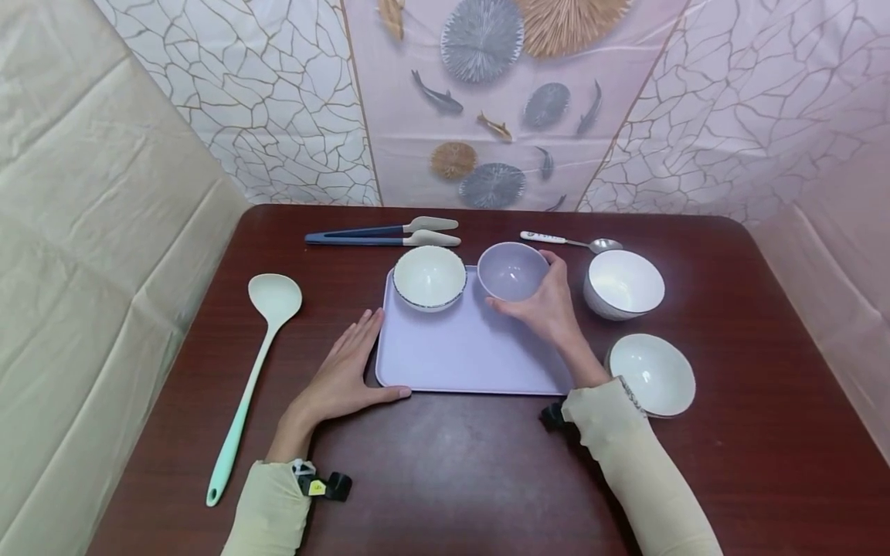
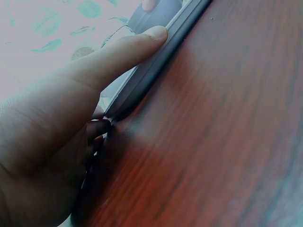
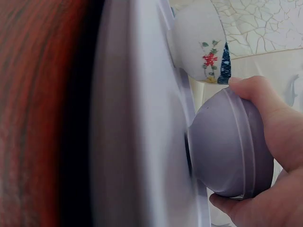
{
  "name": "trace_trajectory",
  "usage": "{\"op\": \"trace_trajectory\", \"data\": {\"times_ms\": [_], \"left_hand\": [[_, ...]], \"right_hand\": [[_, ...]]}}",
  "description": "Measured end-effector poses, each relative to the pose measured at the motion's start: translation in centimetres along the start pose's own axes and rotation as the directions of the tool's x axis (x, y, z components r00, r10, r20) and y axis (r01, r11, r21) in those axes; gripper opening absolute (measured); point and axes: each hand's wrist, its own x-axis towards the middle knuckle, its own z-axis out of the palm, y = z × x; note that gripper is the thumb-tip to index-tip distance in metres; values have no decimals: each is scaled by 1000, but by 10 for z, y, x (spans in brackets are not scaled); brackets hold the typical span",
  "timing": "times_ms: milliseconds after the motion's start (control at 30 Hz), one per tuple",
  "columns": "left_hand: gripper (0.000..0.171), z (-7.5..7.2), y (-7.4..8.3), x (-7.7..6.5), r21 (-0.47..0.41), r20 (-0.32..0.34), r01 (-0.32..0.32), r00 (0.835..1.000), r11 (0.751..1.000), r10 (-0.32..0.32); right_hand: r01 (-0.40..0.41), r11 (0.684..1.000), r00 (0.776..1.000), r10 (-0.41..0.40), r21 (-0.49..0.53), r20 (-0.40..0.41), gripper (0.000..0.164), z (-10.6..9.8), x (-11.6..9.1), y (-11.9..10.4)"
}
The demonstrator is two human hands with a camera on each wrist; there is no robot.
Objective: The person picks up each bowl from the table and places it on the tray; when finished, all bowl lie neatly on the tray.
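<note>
A lavender tray [image 1: 469, 359] lies on the table. My right hand [image 1: 545, 305] grips a purple bowl [image 1: 512, 270] by its sides, near the tray's back right corner; the right wrist view shows its base at or just above the tray. Left of it on the tray stands a white bowl with a dark rim [image 1: 429, 276], and the right wrist view shows a red flower on this floral bowl [image 3: 199, 42]. My left hand [image 1: 344, 376] rests at the tray's front left corner, fingers straight along the left side and thumb [image 2: 137, 45] against the front edge.
A white ladle with a green handle [image 1: 260, 359] lies at the left. Blue tongs with pale tips [image 1: 382, 234] and a spoon [image 1: 573, 242] lie behind the tray. Two white bowls, one ribbed [image 1: 624, 286] and one lower [image 1: 653, 376], stand right of it, the lower one beside my right forearm.
</note>
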Motion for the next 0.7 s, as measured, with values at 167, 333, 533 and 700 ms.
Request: {"op": "trace_trajectory", "data": {"times_ms": [167,333,533,700], "left_hand": [[126,1,0,1,4,5,-3,1000,1000,3],[126,1,0,0,1,-6,-11,1000,1000,11],[126,0,0,0,0,-17,-18,1000,1000,18],[125,1,-1,0,1,-17,-19,1000,1000,19]], "right_hand": [[-2,1000,1000,2,-4,6,117,2,-2,2],[2,1000,1000,-2,-2,14,117,2,-3,2],[-3,1000,999,3,-1,38,119,1,-3,-1],[2,1000,999,-1,-4,42,120,2,-2,-1]]}}
